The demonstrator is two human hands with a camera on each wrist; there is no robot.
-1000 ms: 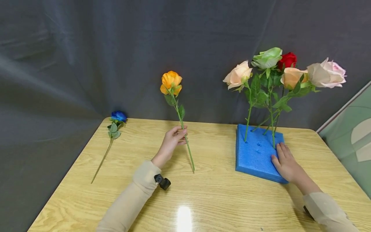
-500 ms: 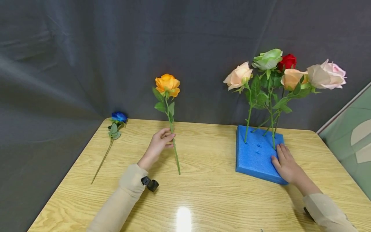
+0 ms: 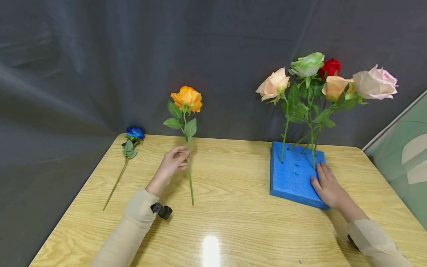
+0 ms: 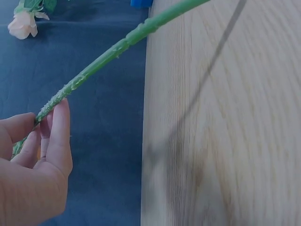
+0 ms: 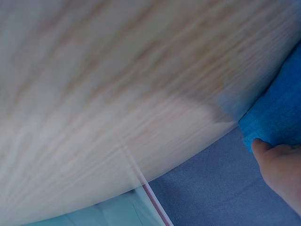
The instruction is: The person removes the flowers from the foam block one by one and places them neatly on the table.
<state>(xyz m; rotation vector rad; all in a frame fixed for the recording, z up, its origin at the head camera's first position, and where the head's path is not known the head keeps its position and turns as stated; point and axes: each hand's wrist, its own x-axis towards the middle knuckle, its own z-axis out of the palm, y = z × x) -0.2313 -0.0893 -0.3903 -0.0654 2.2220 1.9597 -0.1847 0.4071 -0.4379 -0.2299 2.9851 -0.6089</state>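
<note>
In the head view my left hand (image 3: 171, 163) pinches the stem of an orange rose (image 3: 187, 98) between thumb and fingers, bloom upward and stem end low over the table. The left wrist view has its green stem (image 4: 113, 51) running up from the fingertips. My right hand (image 3: 330, 190) rests on the right edge of a blue foam block (image 3: 287, 181), fingers straight and thumb spread. Several roses stand in the block, among them a peach rose (image 3: 273, 84), a green rose (image 3: 307, 65), a red rose (image 3: 331, 68) and a pale pink rose (image 3: 375, 83).
A blue rose (image 3: 135, 132) lies on the wooden table (image 3: 233, 222) at the left, its stem slanting toward the front. Dark cloth (image 3: 227, 66) hangs behind the table's far edge. A green panel (image 3: 408, 155) stands at the right.
My left hand has moved left with the orange rose, and the flower has turned more upright. The right hand stays on the foam block.
</note>
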